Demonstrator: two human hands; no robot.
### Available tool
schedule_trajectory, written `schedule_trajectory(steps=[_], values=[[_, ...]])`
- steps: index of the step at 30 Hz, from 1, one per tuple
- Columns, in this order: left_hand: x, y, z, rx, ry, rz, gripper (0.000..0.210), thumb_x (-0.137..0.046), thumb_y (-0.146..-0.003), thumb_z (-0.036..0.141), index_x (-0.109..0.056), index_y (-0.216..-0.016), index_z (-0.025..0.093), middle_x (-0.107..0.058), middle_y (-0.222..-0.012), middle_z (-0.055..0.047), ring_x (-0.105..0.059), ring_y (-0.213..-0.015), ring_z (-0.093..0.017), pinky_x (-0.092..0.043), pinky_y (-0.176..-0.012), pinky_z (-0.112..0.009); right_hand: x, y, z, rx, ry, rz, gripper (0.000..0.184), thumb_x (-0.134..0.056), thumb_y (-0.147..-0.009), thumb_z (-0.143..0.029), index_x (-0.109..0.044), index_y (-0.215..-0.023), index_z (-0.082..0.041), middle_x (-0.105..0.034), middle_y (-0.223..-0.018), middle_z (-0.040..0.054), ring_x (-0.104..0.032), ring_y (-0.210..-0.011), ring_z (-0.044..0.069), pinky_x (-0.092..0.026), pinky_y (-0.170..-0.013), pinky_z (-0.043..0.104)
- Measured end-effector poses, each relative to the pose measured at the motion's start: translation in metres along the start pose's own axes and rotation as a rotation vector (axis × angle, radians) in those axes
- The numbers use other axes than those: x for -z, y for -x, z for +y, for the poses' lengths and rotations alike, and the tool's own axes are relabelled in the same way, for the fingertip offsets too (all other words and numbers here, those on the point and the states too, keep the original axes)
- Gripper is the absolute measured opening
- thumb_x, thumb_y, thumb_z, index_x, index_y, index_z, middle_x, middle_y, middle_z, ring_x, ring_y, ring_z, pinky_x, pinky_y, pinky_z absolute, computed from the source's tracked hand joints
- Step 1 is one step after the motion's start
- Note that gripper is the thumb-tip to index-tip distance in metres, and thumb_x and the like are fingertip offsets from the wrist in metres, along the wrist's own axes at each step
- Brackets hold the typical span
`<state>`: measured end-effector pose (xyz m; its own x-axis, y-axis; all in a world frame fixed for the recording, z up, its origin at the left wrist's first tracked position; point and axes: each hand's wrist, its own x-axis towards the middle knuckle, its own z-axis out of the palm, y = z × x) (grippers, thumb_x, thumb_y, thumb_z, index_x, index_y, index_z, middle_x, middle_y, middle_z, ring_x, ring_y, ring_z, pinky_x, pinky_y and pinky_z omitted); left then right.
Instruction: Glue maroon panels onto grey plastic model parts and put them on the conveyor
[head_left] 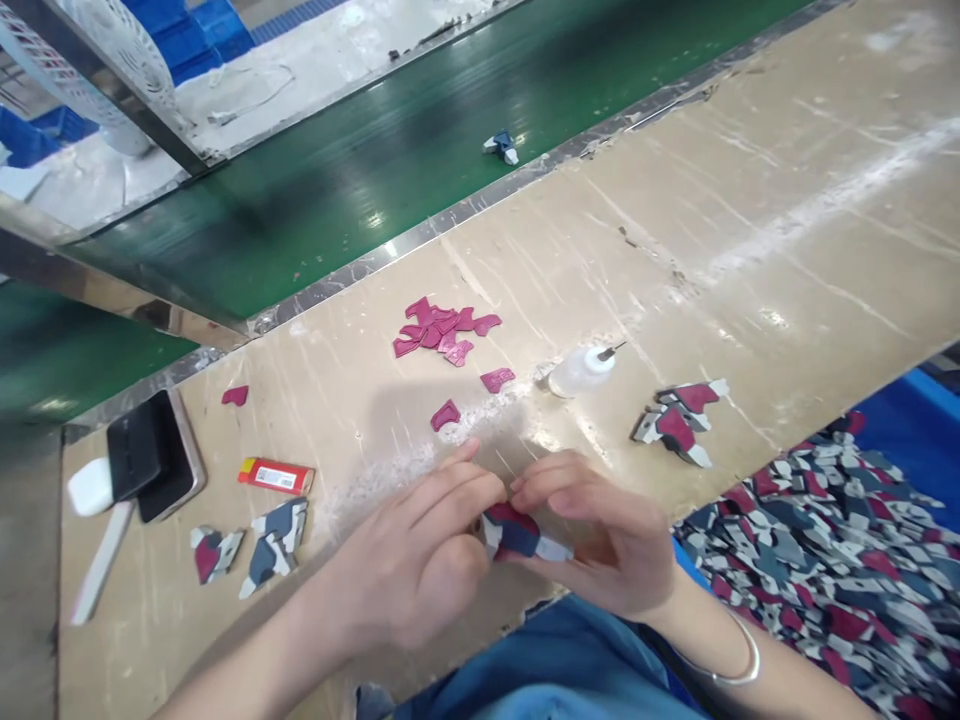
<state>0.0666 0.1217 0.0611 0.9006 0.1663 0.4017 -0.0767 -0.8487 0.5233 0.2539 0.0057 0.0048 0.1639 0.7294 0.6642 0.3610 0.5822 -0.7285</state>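
Observation:
Between both hands, over the table's near edge, is a small moulded piece (525, 535) coloured maroon, dark blue and white. My left hand (420, 545) has its fingers closed against the piece's left end. From the right, my right hand (611, 525) pinches the same piece between thumb and fingers. Beyond the hands lie a pile of thin maroon inserts (431, 328) and two loose maroon inserts (496, 380). A clear squeeze bottle (581, 371) with a thin metal tip lies on its side to their right. More moulded pieces (681, 420) rest right of the bottle.
Several moulded pieces (277, 545), a red lighter (276, 476) and a phone (191, 455) with a black item on it lie at left. A blue crate (911, 405) full of pieces stands at right. Behind a metal edge runs a green conveyor belt (352, 190) carrying one piece (502, 146).

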Motion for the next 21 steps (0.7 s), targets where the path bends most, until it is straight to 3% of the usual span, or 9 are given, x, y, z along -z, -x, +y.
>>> schedule_trajectory(steps=[4,7,10,13,15,17,19,21], values=[[-0.002,-0.003,0.0,0.108,0.123,-0.045,0.026,-0.055,-0.095,-0.001,-0.054,-0.092,0.024,-0.079,-0.109,-0.004,-0.079,-0.099,-0.018,-0.058,-0.121,-0.046,0.005,-0.004,0.0,-0.006,0.06,-0.001,0.016,-0.079,-0.098,-0.016,-0.071,-0.112,-0.02,-0.08,-0.087,0.0077,-0.082,-0.083,0.021,-0.072,-0.072,0.03],[0.012,-0.012,-0.013,0.224,0.215,-0.148,0.024,-0.075,-0.097,0.017,-0.06,-0.114,0.026,-0.081,-0.112,-0.005,-0.082,-0.101,-0.021,-0.065,-0.11,-0.04,0.011,-0.005,-0.002,-0.009,0.026,-0.004,0.007,-0.074,-0.103,-0.017,-0.069,-0.108,-0.018,-0.079,-0.083,0.0081,-0.082,-0.083,0.02,-0.072,-0.074,0.028],[0.032,-0.038,-0.061,0.29,0.239,-0.201,0.056,-0.094,-0.084,0.043,-0.065,-0.13,0.027,-0.081,-0.124,-0.011,-0.081,-0.114,-0.031,-0.07,-0.096,-0.041,0.024,-0.002,-0.003,-0.056,0.016,-0.01,0.006,-0.072,-0.104,-0.018,-0.069,-0.109,-0.017,-0.078,-0.082,0.0078,-0.081,-0.081,0.019,-0.072,-0.072,0.028],[0.044,-0.082,-0.141,0.356,0.157,0.012,0.045,-0.091,-0.087,0.043,-0.069,-0.121,0.024,-0.081,-0.118,-0.009,-0.079,-0.11,-0.03,-0.066,-0.101,-0.044,0.048,0.009,-0.001,-0.093,0.137,0.019,0.011,-0.075,-0.101,-0.017,-0.071,-0.112,-0.018,-0.079,-0.084,0.0068,-0.081,-0.079,0.02,-0.071,-0.07,0.03],[0.044,-0.114,-0.193,0.451,-0.019,0.118,0.048,-0.093,-0.084,0.048,-0.067,-0.116,0.023,-0.077,-0.124,-0.005,-0.07,-0.127,-0.031,-0.054,-0.123,-0.05,0.066,0.018,0.003,-0.09,0.323,0.043,0.014,-0.077,-0.099,-0.015,-0.073,-0.112,-0.018,-0.08,-0.086,0.007,-0.081,-0.08,0.021,-0.072,-0.07,0.032],[0.039,-0.144,-0.233,0.498,-0.117,0.126,0.046,-0.083,-0.093,0.052,-0.064,-0.124,0.024,-0.069,-0.142,0.004,-0.049,-0.154,-0.029,-0.028,-0.142,-0.053,0.081,0.028,0.007,-0.086,0.537,0.044,0.012,-0.078,-0.099,-0.017,-0.075,-0.11,-0.019,-0.082,-0.088,0.0073,-0.082,-0.084,0.024,-0.072,-0.073,0.037],[0.03,-0.169,-0.259,0.531,-0.133,0.118,0.056,-0.081,-0.092,0.057,-0.061,-0.134,0.027,-0.062,-0.15,0.01,-0.025,-0.167,-0.029,-0.003,-0.146,-0.057,0.092,0.037,0.008,-0.099,0.7,0.028,0.008,-0.077,-0.1,-0.022,-0.076,-0.108,-0.02,-0.083,-0.091,0.0072,-0.082,-0.089,0.027,-0.071,-0.076,0.042],[0.021,-0.191,-0.275,0.63,-0.13,0.093,0.073,-0.084,-0.084,0.06,-0.059,-0.145,0.027,-0.057,-0.155,0.008,-0.013,-0.169,-0.032,0.01,-0.141,-0.062,0.097,0.046,0.007,-0.127,0.8,0.036,0.009,-0.076,-0.1,-0.022,-0.077,-0.109,-0.02,-0.083,-0.096,0.0077,-0.082,-0.095,0.028,-0.07,-0.08,0.045]])
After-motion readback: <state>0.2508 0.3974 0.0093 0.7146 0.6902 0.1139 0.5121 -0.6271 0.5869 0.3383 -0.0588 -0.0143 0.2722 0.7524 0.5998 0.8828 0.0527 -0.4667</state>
